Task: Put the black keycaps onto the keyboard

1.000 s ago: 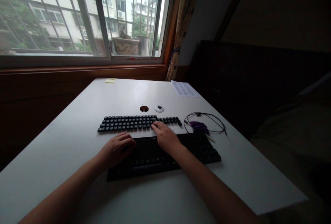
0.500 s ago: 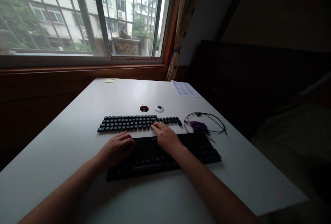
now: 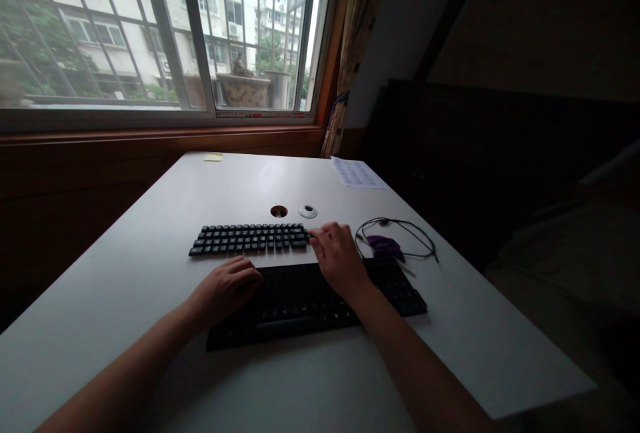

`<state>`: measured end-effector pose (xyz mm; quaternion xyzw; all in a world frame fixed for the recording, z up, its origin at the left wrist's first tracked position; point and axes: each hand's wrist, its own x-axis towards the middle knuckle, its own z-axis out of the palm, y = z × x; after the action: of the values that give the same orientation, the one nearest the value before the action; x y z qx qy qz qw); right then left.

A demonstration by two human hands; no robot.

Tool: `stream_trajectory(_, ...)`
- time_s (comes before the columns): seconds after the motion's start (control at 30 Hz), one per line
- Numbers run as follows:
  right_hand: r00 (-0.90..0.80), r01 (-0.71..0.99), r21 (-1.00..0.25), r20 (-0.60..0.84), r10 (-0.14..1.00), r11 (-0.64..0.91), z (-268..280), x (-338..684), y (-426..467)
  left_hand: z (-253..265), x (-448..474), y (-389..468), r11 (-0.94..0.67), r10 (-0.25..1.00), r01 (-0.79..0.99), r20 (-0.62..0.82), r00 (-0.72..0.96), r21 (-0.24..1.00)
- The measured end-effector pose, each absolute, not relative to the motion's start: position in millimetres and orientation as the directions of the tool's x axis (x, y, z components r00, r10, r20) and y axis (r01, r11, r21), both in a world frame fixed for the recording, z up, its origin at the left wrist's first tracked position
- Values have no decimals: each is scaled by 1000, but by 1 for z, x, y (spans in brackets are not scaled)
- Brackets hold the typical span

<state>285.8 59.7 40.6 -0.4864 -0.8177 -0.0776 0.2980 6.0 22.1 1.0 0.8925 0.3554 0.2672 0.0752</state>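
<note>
A black keyboard (image 3: pixel 295 316) lies on the white desk, its upper part bare of keycaps and some keys showing along its lower rows. My left hand (image 3: pixel 233 285) rests at the keyboard's upper left, fingers curled over its edge. Behind the keyboard, loose black keycaps (image 3: pixel 245 238) stand in several neat rows. My right hand (image 3: pixel 340 256) reaches over the keyboard to the right end of these rows. Its thumb and forefinger are pinched at a dark keycap (image 3: pixel 309 235), mostly hidden by the fingers. The hand also covers the keycaps farther right.
Right of the keycaps lie a coiled black cable (image 3: pixel 420 227) and a purple cloth (image 3: pixel 384 246). Behind are a round hole (image 3: pixel 279 211) in the desk and its white cover (image 3: pixel 307 211). Printed paper (image 3: pixel 357 173) and a yellow note (image 3: pixel 213 157) lie at the far edge.
My right hand has moved right along the keycap rows, uncovering a wide keycap at the right end of the main block. My left hand has stayed in place.
</note>
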Motion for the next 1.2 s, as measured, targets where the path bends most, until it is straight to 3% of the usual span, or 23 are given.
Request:
stream_trajectory(0.1,-223,867,-257,566,793,427,62,310,54,0,5,23,-740,670,587,428,607,327)
stream_trajectory(0.27,-60,814,-504,424,904,290,76,353,43,-1,5,23,-729,683,599,396,614,331)
stream_trajectory(0.5,-16,776,-621,155,988,110,59,385,16,2,5,22,-733,678,597,408,611,326)
stream_trajectory(0.8,181,746,-666,199,963,-2,51,443,-1,1,3,23,-740,672,591,401,623,322)
stream_trajectory(1.07,170,744,-668,189,967,0,45,456,-4,1,1,24,-737,675,591,384,630,328)
stream_trajectory(1.2,94,790,-613,167,982,29,47,447,-2,1,1,24,-732,681,596,372,631,329)
